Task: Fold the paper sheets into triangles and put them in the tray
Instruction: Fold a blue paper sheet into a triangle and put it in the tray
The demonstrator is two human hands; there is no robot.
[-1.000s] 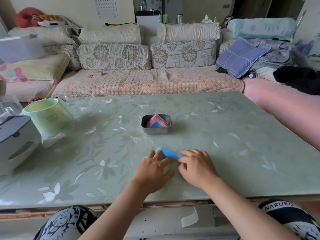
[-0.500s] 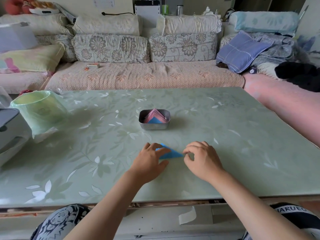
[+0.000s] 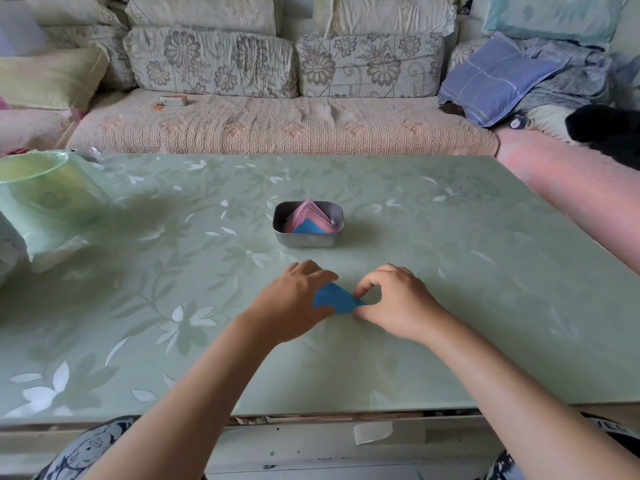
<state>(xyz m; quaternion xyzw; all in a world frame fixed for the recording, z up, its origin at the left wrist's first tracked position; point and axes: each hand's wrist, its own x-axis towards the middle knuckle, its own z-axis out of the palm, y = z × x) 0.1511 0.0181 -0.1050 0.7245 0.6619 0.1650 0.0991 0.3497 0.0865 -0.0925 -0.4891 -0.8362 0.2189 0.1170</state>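
Observation:
A blue paper sheet, folded to a triangle shape, lies on the green table between my hands. My left hand holds its left part, with the thumb curled over the near edge. My right hand pinches its right tip between thumb and curled fingers. Just beyond the hands stands a small metal tray with a stack of pink folded triangles and one blue triangle in it.
A green plastic-lined bin stands at the table's left side, with part of a white object at the left edge. A sofa with cushions runs along the table's far side. The table's near edge is close to my knees.
The blue sheet has been lifted a little and shows more between my hands. My right hand's fingers have curled onto its tip. The camera has tilted down.

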